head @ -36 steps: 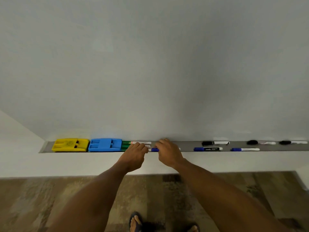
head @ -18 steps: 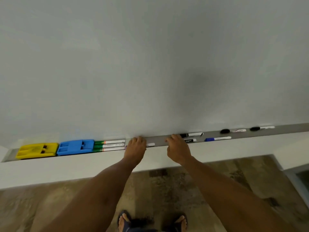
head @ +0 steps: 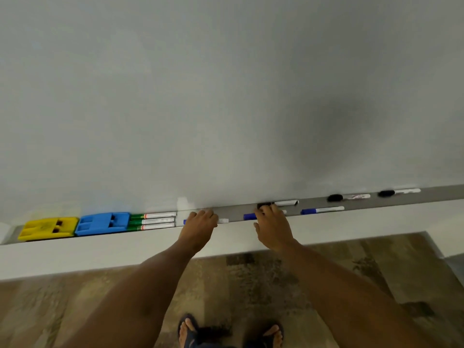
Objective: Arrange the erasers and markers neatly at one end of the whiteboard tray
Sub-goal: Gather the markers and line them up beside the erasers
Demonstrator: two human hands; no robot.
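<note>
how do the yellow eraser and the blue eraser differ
The yellow eraser sits at the far left end of the tray; the blue eraser sits just right of it. Only the blue eraser borders the green markers. They share the same moulded shape and lie end to end.

We have one view only, a wide-angle head camera, so nothing is shared between views. It looks forward and steeply down from above the person's two bare forearms, facing a plain white whiteboard [head: 226, 96] that fills the upper two thirds. The long grey metal tray [head: 426, 195] runs across the frame, tilted up to the right, near enough to show single markers. The patterned brown carpet floor [head: 263, 285] and the person's dark sandalled feet [head: 231, 332] sit at the bottom edge. Lens curvature bends the edges.
</note>
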